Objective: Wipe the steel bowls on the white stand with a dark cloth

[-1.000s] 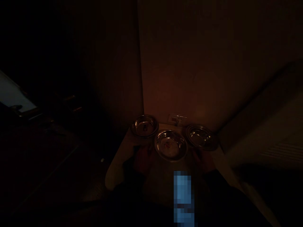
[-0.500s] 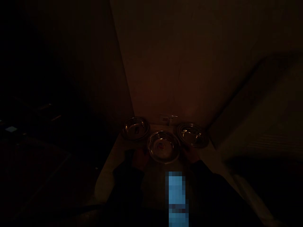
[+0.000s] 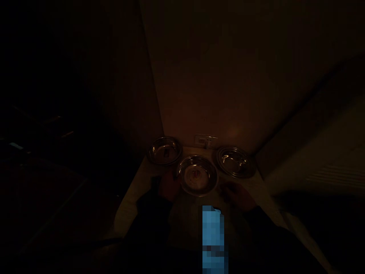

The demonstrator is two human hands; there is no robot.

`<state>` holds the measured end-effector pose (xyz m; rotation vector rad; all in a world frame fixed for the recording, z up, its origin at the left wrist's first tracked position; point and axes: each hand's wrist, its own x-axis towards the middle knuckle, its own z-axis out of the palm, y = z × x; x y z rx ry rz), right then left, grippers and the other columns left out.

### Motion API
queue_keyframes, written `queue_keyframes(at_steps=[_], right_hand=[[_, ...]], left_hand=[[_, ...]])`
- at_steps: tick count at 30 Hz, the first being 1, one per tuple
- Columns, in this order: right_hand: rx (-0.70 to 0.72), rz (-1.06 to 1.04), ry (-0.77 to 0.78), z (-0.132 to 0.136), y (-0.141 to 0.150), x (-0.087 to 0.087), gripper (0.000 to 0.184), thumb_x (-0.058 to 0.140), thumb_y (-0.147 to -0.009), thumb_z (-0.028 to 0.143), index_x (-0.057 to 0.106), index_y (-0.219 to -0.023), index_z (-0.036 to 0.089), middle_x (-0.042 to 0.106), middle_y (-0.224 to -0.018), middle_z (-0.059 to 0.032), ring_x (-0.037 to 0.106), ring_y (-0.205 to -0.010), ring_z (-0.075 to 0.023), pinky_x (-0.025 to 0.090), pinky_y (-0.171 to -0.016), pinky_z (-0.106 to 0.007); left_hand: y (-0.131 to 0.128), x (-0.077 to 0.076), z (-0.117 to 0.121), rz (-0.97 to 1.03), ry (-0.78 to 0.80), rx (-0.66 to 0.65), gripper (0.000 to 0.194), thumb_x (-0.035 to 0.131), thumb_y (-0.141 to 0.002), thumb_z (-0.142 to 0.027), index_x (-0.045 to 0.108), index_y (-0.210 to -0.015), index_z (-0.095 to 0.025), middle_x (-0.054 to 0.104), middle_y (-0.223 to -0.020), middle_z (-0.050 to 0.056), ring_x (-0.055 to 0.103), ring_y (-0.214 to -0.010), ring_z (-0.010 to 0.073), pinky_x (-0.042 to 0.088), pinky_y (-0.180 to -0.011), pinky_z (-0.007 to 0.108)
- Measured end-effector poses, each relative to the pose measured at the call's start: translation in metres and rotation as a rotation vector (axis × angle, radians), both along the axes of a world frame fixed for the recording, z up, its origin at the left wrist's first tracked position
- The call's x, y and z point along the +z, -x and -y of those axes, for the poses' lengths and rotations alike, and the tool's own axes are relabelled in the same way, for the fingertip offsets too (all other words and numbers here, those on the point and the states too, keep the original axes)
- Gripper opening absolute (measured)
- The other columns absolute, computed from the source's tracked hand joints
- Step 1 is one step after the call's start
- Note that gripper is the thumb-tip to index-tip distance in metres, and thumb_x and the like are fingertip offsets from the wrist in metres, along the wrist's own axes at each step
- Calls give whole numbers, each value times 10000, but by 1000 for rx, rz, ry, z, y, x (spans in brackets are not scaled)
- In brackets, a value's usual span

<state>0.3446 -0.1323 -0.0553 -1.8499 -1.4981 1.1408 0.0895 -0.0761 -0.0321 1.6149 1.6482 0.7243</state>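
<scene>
The scene is very dark. Three shiny steel plates rest on a pale table [image 3: 134,209] pushed into a wall corner: a left plate [image 3: 164,150], a middle plate [image 3: 197,176] and a right plate [image 3: 235,162]. My left hand [image 3: 168,186] is at the middle plate's left rim, and in the gloom its fingers are too dim to read. My right hand [image 3: 238,196] hovers just right of and below that plate, apart from it, its fingers equally unclear. Dark sleeves cover both arms.
A small pale fitting [image 3: 205,140] sits against the wall behind the plates. A bright blue blurred patch [image 3: 213,239] lies at the bottom centre. Dark furniture fills the left; a pale surface [image 3: 327,160] stretches along the right.
My right hand has drawn back from the middle plate's right rim toward me. My left hand stays at its left rim. The view has shifted slightly.
</scene>
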Motion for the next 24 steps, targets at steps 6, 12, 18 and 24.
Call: queue_keyframes(at_steps=[6, 12, 18, 24], right_hand=[[30, 436, -211, -48, 8, 15, 332, 412, -824, 318, 599, -1009, 115, 653, -982, -151, 616, -902, -263, 473, -755, -369], [-7, 366, -204, -58, 10, 14, 172, 490, -769, 217, 597, -879, 140, 665, -887, -109, 625, -856, -231, 498, -722, -327], [-105, -206, -50, -16, 5, 23, 303, 404, -817, 413, 440, -1024, 195, 619, -629, 9, 621, -502, -160, 498, -396, -257], [-108, -276, 42, 3, 13, 21, 244, 391, -825, 422, 454, -865, 190, 620, -612, 3, 620, -495, -131, 447, -339, -182]], left_hand=[[1, -5, 29, 21, 165, 21, 381, 525, -766, -353, 572, -1078, -138, 640, -1052, 136, 593, -969, 223, 436, -772, 281], [-3, -8, 22, 112, 178, 35, 366, 546, -746, -227, 560, -1086, -95, 634, -1061, 142, 597, -956, 214, 451, -787, 287], [6, 9, -2, 188, 3, -80, 382, 497, -761, -203, 559, -1135, -159, 653, -1049, 73, 606, -939, 197, 473, -793, 290], [-2, 16, -30, 105, -25, -135, 299, 522, -739, -252, 640, -985, -130, 675, -989, 81, 616, -914, 213, 474, -796, 293]])
